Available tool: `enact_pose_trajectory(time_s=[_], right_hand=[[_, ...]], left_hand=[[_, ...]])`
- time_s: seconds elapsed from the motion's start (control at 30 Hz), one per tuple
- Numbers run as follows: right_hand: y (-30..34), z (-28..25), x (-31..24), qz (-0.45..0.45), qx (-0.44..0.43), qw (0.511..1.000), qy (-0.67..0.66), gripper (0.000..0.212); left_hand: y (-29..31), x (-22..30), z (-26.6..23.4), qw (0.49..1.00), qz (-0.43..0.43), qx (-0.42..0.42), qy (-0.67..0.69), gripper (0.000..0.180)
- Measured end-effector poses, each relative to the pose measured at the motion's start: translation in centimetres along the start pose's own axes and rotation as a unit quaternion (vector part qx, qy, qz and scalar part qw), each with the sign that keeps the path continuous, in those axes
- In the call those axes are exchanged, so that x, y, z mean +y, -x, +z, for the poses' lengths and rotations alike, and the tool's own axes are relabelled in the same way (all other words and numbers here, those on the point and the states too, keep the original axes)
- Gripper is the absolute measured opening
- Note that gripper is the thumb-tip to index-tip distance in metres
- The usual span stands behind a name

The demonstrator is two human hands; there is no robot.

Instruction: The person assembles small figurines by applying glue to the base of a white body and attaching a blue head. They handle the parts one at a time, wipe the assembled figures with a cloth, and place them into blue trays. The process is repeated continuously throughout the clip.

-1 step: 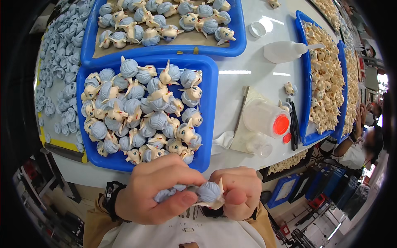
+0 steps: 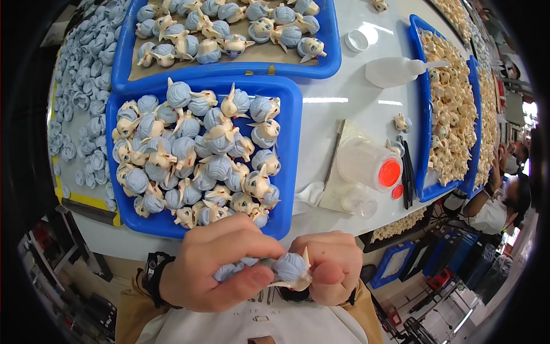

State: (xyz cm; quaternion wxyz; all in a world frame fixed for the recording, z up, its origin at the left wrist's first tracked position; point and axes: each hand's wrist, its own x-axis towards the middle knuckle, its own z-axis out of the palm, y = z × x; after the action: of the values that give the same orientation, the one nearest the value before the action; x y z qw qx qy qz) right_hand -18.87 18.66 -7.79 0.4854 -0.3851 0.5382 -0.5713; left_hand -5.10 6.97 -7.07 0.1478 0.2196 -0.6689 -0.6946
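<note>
Both my hands are close together in front of my body, just below the near edge of the tray. My right hand [image 2: 335, 266] is closed on a small doll head [image 2: 291, 268] with pale blue hair and pointed cream ears. The head's face is turned out of sight. My left hand [image 2: 223, 264] is curled round a loose pale blue hair piece [image 2: 232, 268], partly hidden by the fingers. Its index finger and thumb reach toward the doll head's left side; whether they press on it, I cannot tell.
A blue tray [image 2: 297, 143] of haired doll heads lies ahead, another tray [image 2: 329, 63] beyond. Loose hair pieces [image 2: 86, 103] cover the left. Rightward are a squeeze bottle [image 2: 392, 73], a clear jar [image 2: 358, 160], black sticks [image 2: 407, 172] and a tray of bare heads [image 2: 421, 114]. A person [image 2: 495, 200] sits far right.
</note>
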Motion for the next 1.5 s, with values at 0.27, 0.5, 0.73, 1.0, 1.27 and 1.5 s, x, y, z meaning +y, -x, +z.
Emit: enact_pose_trajectory(time_s=[0.27, 0.5, 0.73, 1.0, 1.27, 1.5], right_hand=[[0.1, 0.6, 0.3, -0.006, 0.018, 0.999, -0.029, 0.045], [0.5, 1.2, 1.5, -0.069, 0.018, 0.996, -0.061, 0.046], [0.5, 1.0, 1.4, -0.057, 0.019, 0.995, -0.075, 0.046], [3.4, -3.9, -1.4, -0.197, 0.061, 0.97, 0.132, 0.032], [2.9, -11.7, -2.9, 0.024, 0.346, 0.798, 0.493, 0.025], [3.9, -6.0, -2.3, -0.028, 0.044, 0.896, 0.442, 0.033]], left_hand=[[-0.2, 0.2, 0.2, 0.999, 0.032, 0.021, 0.015, 0.034], [0.1, 0.0, 0.3, 0.995, 0.094, 0.011, 0.01, 0.037], [0.0, -0.1, 0.0, 0.981, 0.17, -0.008, -0.096, 0.037], [2.2, -1.6, -1.3, 0.99, 0.076, 0.014, 0.116, 0.042], [1.7, -1.7, -0.8, 0.932, 0.039, 0.005, 0.361, 0.051], [1.6, -0.7, -1.2, 0.925, 0.011, -0.003, 0.379, 0.037]])
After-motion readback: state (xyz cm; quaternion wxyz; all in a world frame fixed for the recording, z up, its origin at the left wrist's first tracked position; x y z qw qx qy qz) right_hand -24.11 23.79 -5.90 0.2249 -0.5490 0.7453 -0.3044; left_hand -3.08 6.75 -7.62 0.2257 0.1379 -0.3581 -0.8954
